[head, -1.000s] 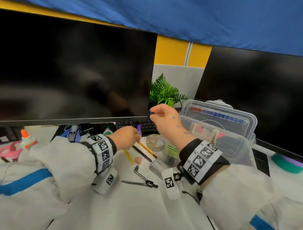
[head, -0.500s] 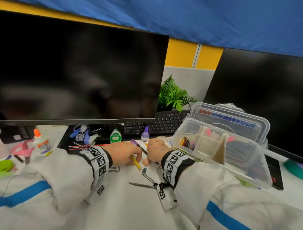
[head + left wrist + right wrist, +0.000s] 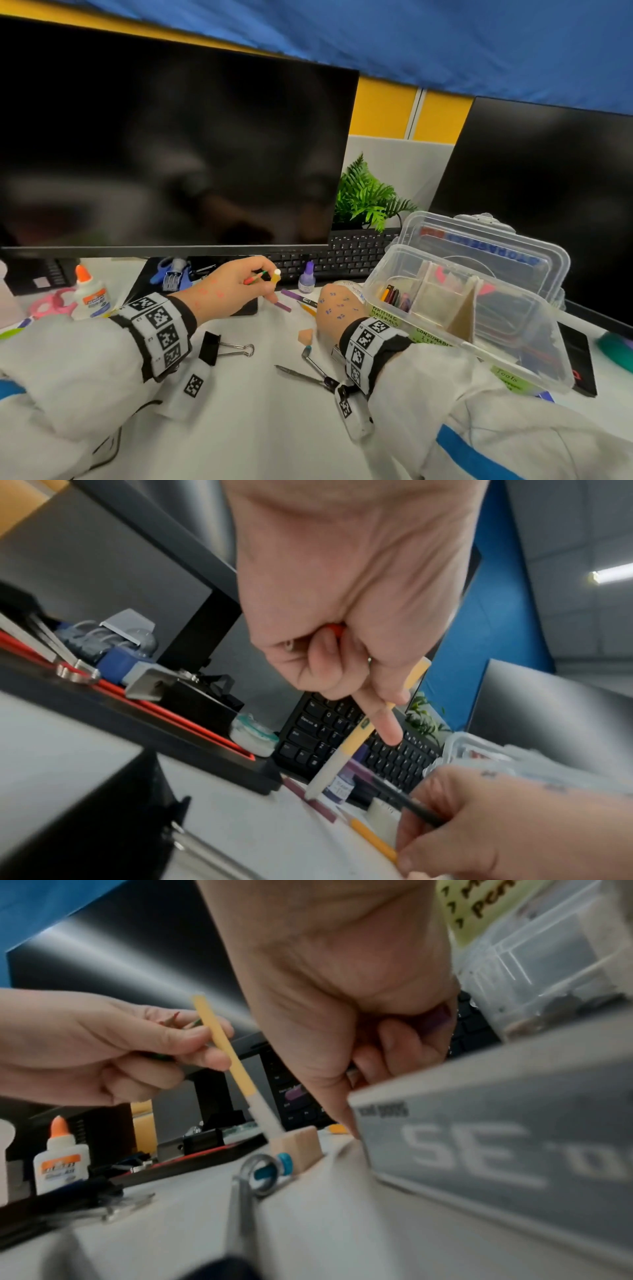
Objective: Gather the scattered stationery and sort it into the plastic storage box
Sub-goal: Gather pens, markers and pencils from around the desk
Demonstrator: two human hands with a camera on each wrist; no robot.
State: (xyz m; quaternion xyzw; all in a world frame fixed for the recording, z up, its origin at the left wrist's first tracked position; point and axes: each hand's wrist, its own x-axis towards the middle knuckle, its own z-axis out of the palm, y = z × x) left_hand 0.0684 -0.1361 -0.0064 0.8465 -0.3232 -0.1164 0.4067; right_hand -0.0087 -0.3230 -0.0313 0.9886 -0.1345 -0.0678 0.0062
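Yellow and white, the pen (image 3: 232, 1064) in our left hand (image 3: 233, 291) is the plainest thing we see: our fingers curl round its yellow upper barrel, and with it we grip thin red and green pencils (image 3: 255, 277). In the wrist views its long axis runs steeply tilted, the yellow end up and the white end (image 3: 316, 783) down toward the desk; from the head view we look almost along it, so only its capped end shows above our fingers. It is held in the air to the left of the plastic storage box (image 3: 462, 308), in front of the keyboard (image 3: 342, 257). Our right hand (image 3: 337, 308) lies low on the desk, just beside the box's left wall, its fingers curled on a dark pencil (image 3: 404, 799); that pencil slants up and away from the hand toward the keyboard. A purple marker (image 3: 286, 299) lies flat on the desk left of the box, between our two hands, its long axis running from the keyboard side toward us. A short yellow pencil (image 3: 308, 310) lies next to it, close to our right hand. The box stands open, its lid tipped back, with pens standing in the compartment labelled for writing materials. Nearer to us than the box's left corner lie a tan eraser (image 3: 305, 335), a metal compass (image 3: 315, 371) and a black binder clip (image 3: 219, 347); a glue bottle (image 3: 90, 294) stands far to the box's left.
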